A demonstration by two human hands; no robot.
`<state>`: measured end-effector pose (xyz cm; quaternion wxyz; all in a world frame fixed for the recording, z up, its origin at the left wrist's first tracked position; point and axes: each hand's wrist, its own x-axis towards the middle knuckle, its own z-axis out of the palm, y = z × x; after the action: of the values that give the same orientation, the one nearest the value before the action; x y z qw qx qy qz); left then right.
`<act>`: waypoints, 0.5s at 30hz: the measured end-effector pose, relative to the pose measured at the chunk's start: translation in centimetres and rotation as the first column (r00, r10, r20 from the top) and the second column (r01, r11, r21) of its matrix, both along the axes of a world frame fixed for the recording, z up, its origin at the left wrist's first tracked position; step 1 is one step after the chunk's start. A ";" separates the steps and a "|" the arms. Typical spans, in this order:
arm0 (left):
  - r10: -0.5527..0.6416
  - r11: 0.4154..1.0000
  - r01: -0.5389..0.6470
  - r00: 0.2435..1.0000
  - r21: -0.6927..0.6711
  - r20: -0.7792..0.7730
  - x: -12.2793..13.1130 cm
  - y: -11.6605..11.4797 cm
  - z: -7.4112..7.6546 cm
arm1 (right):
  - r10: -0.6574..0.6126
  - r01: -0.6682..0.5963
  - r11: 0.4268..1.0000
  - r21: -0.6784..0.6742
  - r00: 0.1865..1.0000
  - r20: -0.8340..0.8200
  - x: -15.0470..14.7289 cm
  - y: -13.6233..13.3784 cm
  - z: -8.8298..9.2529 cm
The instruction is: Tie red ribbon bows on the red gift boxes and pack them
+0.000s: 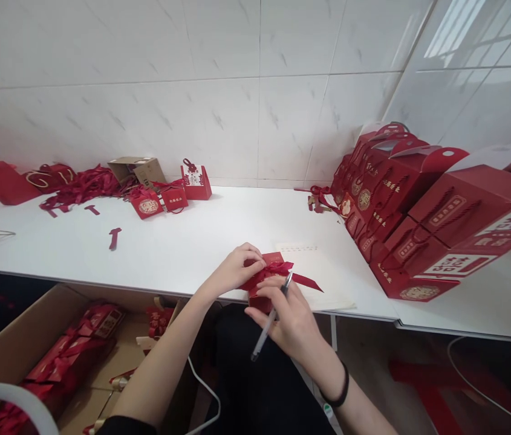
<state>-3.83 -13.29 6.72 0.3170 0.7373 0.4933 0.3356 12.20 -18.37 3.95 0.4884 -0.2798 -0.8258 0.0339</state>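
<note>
A small red gift box (275,258) with a red ribbon (306,281) round it is at the front edge of the table. My left hand (237,270) comes from the left, its thumb and fingers closed on the ribbon at the bow. My right hand (296,320) has a clear pen (259,345) with a dark grip tucked between its fingers. Its thumb and fingertips also touch the near side of the box. The fingers partly cover the knot and the box front. A printed sheet of paper (334,298) lies beneath.
Red gift boxes (391,199) with cord handles are stacked on the right. Small red boxes (196,183) and a ribbon heap (87,187) sit at the back left. An open carton (55,296) below the table's left side holds ribboned red boxes (71,356).
</note>
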 end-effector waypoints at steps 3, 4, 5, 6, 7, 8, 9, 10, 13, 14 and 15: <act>-0.045 0.998 0.045 0.999 -0.051 0.005 -0.6 0.3 0.2 | -0.065 0.065 0.996 0.066 0.998 0.002 -1.6 -0.2 -1.2; -0.054 0.997 0.054 0.999 -0.063 0.009 -0.8 0.3 0.2 | -0.091 0.090 0.993 0.078 0.996 0.016 -2.0 -0.1 -1.5; -0.058 0.996 0.058 0.998 -0.072 0.012 -0.9 0.3 0.1 | -0.112 0.109 0.991 0.082 0.993 0.035 -2.2 0.0 -1.7; -0.058 0.995 0.059 0.998 -0.075 0.010 -0.9 0.4 0.0 | -0.127 0.123 0.989 0.078 0.991 0.053 -2.4 0.1 -2.0; -0.055 0.996 0.055 0.998 -0.071 0.003 -0.9 0.4 -0.1 | -0.138 0.134 0.988 0.071 0.989 0.061 -2.6 0.2 -2.2; -0.049 0.997 0.049 0.999 -0.059 -0.008 -0.8 0.3 -0.2 | -0.146 0.143 0.988 0.066 0.988 0.054 -2.6 0.3 -2.4; -0.042 0.998 0.041 0.999 -0.040 -0.023 -0.6 0.3 -0.3 | -0.149 0.147 0.987 0.062 0.988 0.031 -2.7 0.3 -2.6; -0.033 0.999 0.032 0.999 -0.017 -0.039 -0.4 0.3 -0.3 | -0.147 0.147 0.987 0.060 0.989 -0.004 -2.7 0.3 -2.8; 0.019 0.999 -0.016 0.996 0.040 -0.082 0.2 0.1 -0.5 | -0.112 0.119 0.991 0.054 0.987 -0.118 -2.6 0.2 -3.2; 0.041 0.998 -0.037 0.995 0.046 -0.087 0.3 0.0 -0.6 | -0.091 0.099 0.994 0.047 0.984 -0.154 -2.5 0.3 -3.3; 0.061 0.997 -0.057 0.995 0.049 -0.085 0.5 -0.1 -0.7 | -0.070 0.078 0.996 0.036 0.980 -0.188 -2.4 0.3 -3.3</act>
<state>-3.34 -13.35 6.03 0.2679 0.7433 0.5202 0.3243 9.76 -18.09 0.60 0.5704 -0.2953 -0.7661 0.0239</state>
